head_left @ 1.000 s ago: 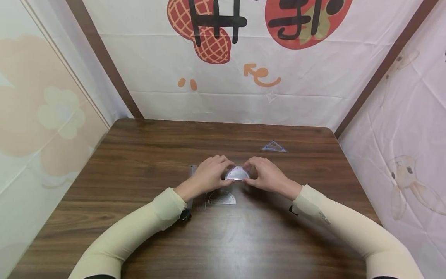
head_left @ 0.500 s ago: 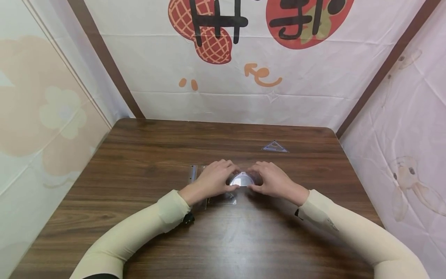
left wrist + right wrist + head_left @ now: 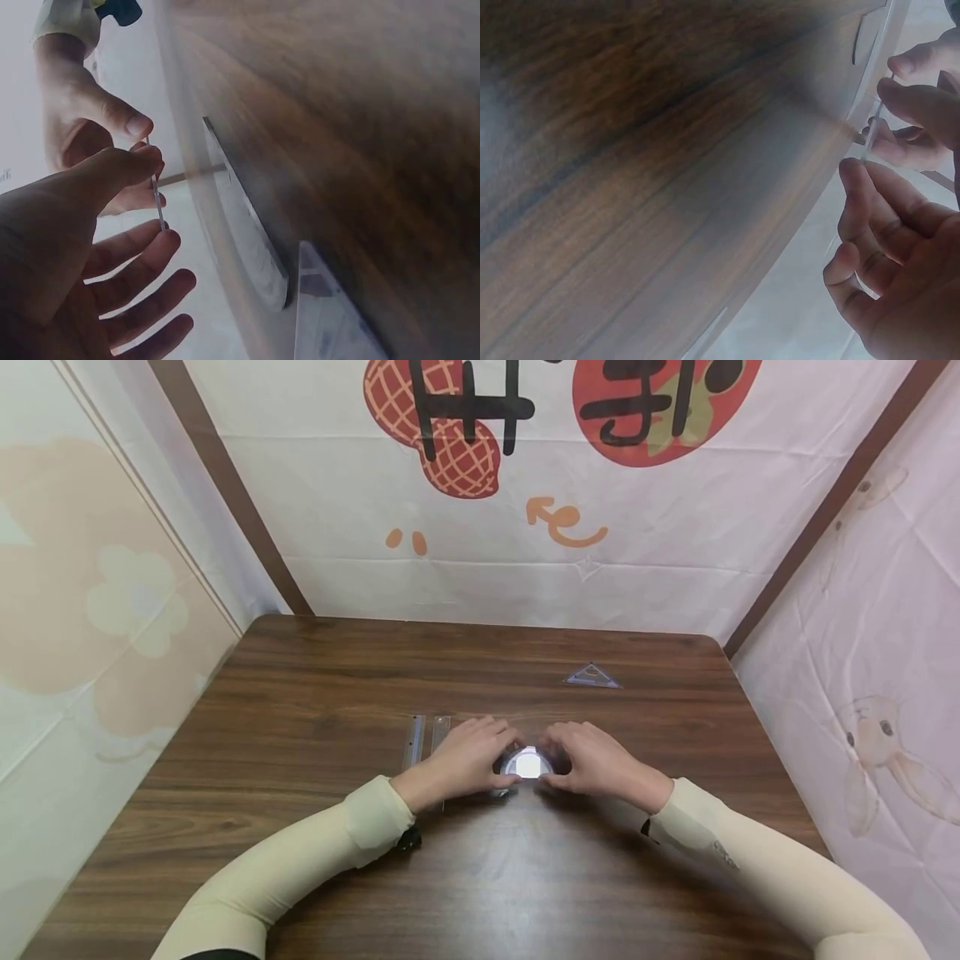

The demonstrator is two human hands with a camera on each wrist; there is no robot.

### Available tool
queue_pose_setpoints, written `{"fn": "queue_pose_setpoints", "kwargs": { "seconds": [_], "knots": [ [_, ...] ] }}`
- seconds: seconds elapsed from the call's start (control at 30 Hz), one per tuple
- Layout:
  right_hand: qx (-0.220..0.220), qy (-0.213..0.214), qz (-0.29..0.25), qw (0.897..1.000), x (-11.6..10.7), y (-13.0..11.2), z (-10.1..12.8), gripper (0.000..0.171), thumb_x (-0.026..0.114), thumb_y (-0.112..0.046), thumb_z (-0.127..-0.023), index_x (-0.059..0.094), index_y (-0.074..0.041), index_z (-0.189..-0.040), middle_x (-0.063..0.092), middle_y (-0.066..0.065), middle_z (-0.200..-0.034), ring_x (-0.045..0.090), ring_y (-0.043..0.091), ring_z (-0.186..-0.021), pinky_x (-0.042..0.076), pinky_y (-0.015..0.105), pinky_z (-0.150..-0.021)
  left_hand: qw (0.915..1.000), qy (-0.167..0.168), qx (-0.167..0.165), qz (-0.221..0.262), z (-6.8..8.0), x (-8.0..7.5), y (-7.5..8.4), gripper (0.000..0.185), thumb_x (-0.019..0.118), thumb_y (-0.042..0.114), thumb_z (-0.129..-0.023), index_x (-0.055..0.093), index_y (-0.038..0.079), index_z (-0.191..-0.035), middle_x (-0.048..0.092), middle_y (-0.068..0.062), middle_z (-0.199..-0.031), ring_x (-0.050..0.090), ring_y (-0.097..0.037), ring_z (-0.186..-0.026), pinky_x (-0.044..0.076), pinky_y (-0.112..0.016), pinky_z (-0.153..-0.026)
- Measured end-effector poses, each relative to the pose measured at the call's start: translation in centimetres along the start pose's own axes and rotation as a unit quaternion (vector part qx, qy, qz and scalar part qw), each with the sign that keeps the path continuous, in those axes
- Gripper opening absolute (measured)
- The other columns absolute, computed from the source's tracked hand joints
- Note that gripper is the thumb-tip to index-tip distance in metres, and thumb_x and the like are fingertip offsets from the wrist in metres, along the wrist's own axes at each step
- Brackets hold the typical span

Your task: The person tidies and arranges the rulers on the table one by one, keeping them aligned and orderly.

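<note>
A clear half-round protractor is held up off the table between both hands, its flat edge toward me. My left hand pinches its left end between thumb and fingers; the right hand pinches the other end. In the left wrist view the held protractor appears edge-on as a thin strip. Lying on the table near the left hand is a second clear protractor, mostly hidden by that hand in the head view. Left of it lie a clear ruler with a blue band and another clear strip, partly covered by the left hand.
A blue-edged triangular set square lies farther back, right of the middle, on the brown wooden table. Printed fabric walls stand behind the table and at both sides.
Both hands have moved toward me and slightly right, carrying the protractor along. The left hand now covers the second protractor on the table, while more of the clear strip beside the ruler shows.
</note>
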State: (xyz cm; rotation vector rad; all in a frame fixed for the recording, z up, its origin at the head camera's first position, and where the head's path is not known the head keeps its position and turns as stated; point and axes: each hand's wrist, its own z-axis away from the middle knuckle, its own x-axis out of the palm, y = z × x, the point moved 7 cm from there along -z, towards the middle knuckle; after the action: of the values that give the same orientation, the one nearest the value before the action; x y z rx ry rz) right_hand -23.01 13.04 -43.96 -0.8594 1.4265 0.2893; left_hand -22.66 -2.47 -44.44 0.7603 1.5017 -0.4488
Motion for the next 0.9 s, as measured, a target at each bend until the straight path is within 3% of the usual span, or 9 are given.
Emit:
{"fn": "queue_pose_setpoints", "kwargs": {
  "seconds": [0.5, 0.67, 0.9],
  "knots": [
    [-0.018, -0.05, -0.005, 0.999, 1.0, 0.1, 1.2, 0.035, 0.092, -0.037, -0.086, 0.067, -0.018, -0.102, 0.063, -0.01, -0.085, 0.053, 0.005, -0.075, 0.048, 0.032, -0.071, 0.9994, -0.017, 0.032, -0.001, -0.2, 1.4, 1.5, 0.054, 0.086, 0.054, -0.088, 0.071, 0.018, -0.125, 0.072, 0.002, -0.115, 0.066, -0.021, -0.111, 0.054, -0.042, -0.102],
    [-0.021, -0.051, -0.004, 0.998, 1.0, 0.1, 1.4, 0.034, 0.091, -0.037, -0.087, 0.067, -0.017, -0.102, 0.063, -0.008, -0.085, 0.052, 0.006, -0.075, 0.047, 0.033, -0.073, 0.9992, -0.025, 0.03, -0.004, -0.4, 1.7, 1.6, 0.055, 0.086, 0.055, -0.087, 0.072, 0.018, -0.126, 0.072, 0.004, -0.114, 0.066, -0.019, -0.111, 0.053, -0.041, -0.104],
    [-0.024, -0.053, -0.007, 0.998, 1.1, 0.3, 1.5, 0.035, 0.092, -0.036, -0.085, 0.067, -0.017, -0.101, 0.063, -0.008, -0.083, 0.052, 0.004, -0.073, 0.046, 0.031, -0.071, 0.9989, -0.027, 0.036, -0.01, -0.7, 1.9, 1.9, 0.051, 0.086, 0.054, -0.088, 0.072, 0.019, -0.122, 0.07, 0.006, -0.109, 0.065, -0.017, -0.105, 0.054, -0.039, -0.096]
  ]
}}
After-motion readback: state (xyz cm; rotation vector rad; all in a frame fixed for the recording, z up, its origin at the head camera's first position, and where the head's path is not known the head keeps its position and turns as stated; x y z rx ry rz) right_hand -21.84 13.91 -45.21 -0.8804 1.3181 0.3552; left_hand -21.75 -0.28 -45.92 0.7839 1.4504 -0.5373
